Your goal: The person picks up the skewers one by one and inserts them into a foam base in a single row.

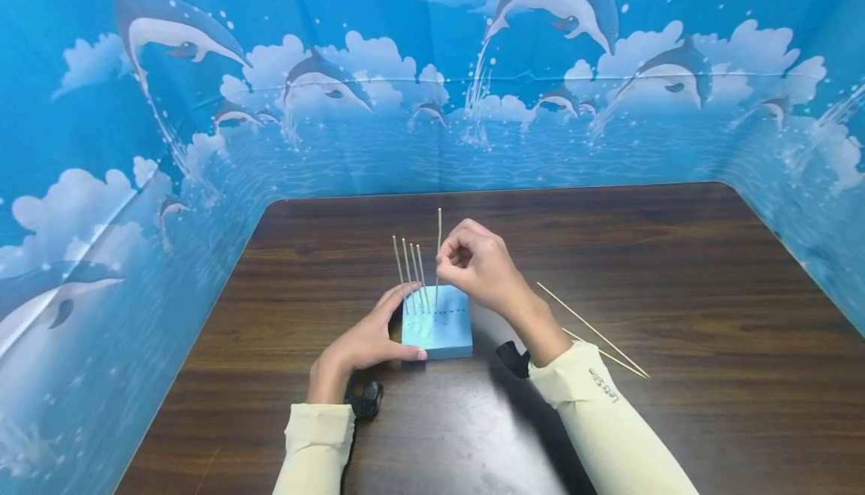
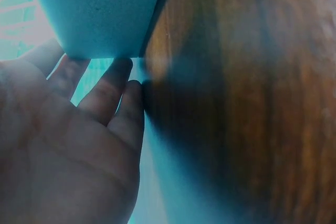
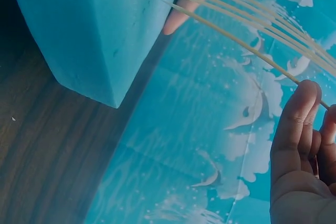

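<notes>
A light-blue foam block [image 1: 447,339] with rows of dark dots on its top lies on the table. My left hand [image 1: 368,341] holds the block from its left side, thumb along the front edge and fingers toward the back. Several thin wooden skewers [image 1: 407,270] stand in a row in the block's left half, leaning slightly left. My right hand [image 1: 483,266] pinches another skewer [image 1: 440,224] between thumb and fingertips, nearly upright over the block. In the right wrist view, the held skewer [image 3: 252,48] has its lower tip right at the block's dotted face.
Two loose skewers [image 1: 595,330] lie on the dark wooden table [image 1: 709,292], partly behind the right forearm. A blue cloth [image 1: 405,142] printed with dolphins hangs around the back and sides of the table. Each wrist wears a black strap.
</notes>
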`<state>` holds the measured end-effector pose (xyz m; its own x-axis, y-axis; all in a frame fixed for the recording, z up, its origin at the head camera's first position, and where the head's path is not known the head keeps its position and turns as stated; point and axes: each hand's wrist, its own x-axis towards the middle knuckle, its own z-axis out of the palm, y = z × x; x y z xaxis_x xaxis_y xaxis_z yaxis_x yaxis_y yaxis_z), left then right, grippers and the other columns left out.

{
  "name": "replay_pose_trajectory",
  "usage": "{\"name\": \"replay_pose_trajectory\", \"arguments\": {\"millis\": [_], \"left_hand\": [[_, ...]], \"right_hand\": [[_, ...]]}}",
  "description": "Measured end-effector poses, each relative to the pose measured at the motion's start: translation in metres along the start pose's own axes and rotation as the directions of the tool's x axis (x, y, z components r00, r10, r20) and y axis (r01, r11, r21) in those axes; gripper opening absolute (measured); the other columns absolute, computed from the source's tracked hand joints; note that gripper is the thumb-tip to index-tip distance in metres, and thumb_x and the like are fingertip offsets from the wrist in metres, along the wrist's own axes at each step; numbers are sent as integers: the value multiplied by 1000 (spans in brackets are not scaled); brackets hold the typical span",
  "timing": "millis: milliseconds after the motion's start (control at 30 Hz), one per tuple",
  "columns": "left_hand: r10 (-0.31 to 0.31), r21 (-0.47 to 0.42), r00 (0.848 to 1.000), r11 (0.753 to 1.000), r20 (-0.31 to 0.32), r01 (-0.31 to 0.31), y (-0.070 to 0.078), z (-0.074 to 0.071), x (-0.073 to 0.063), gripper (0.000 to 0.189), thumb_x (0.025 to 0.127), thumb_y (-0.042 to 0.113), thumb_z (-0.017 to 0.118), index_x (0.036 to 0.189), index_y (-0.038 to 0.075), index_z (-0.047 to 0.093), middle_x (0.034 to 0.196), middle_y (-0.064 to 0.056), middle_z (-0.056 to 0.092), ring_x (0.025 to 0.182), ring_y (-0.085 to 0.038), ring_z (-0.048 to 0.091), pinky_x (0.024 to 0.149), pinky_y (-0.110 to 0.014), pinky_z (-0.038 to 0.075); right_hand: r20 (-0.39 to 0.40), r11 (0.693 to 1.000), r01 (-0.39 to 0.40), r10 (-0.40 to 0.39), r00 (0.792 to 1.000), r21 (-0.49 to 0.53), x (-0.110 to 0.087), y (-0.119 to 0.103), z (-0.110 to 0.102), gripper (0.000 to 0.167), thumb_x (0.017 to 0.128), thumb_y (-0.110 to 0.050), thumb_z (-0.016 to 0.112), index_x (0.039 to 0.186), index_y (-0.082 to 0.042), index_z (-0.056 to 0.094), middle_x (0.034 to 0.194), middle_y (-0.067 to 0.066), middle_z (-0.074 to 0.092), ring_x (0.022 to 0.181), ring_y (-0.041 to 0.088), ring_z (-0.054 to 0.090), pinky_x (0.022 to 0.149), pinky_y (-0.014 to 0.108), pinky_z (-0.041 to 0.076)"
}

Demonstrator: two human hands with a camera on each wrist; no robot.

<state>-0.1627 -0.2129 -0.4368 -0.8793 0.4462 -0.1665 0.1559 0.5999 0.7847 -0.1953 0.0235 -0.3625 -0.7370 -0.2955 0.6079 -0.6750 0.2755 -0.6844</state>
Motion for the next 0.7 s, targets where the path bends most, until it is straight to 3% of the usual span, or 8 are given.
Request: {"name": "replay_pose_trajectory", "arguments": {"millis": [267, 567, 700], "left_hand": [[-21, -2, 1000, 1000, 4, 21, 1, 0, 1, 108, 73, 41, 87, 157, 35, 20, 164, 3, 13, 150, -24, 14, 114, -60, 26], [-40, -11, 999, 999, 4, 40, 2, 0, 1, 109, 72, 41, 87, 157, 34, 19, 164, 3, 12, 150, -25, 14, 114, -60, 25], [-41, -13, 999, 999, 5, 41, 2, 0, 1, 110, 72, 42, 87, 157, 34, 19, 165, 3, 12, 150, -25, 14, 114, -60, 25]], "right_hand": [[33, 1000, -19, 19, 999, 5, -3, 3, 5, 11, 74, 5, 63, 74, -7, 62, 80, 4, 56, 69, 12, 54, 60, 21, 47], [92, 999, -37, 38, 995, -12, -9, 8, 13, 12, 74, 5, 61, 74, -7, 63, 82, 4, 57, 70, 14, 56, 61, 29, 52], [97, 999, -24, 27, 995, -33, -13, 12, 16, 12, 73, 5, 62, 74, -8, 62, 83, 3, 56, 70, 13, 54, 61, 24, 49]]}}
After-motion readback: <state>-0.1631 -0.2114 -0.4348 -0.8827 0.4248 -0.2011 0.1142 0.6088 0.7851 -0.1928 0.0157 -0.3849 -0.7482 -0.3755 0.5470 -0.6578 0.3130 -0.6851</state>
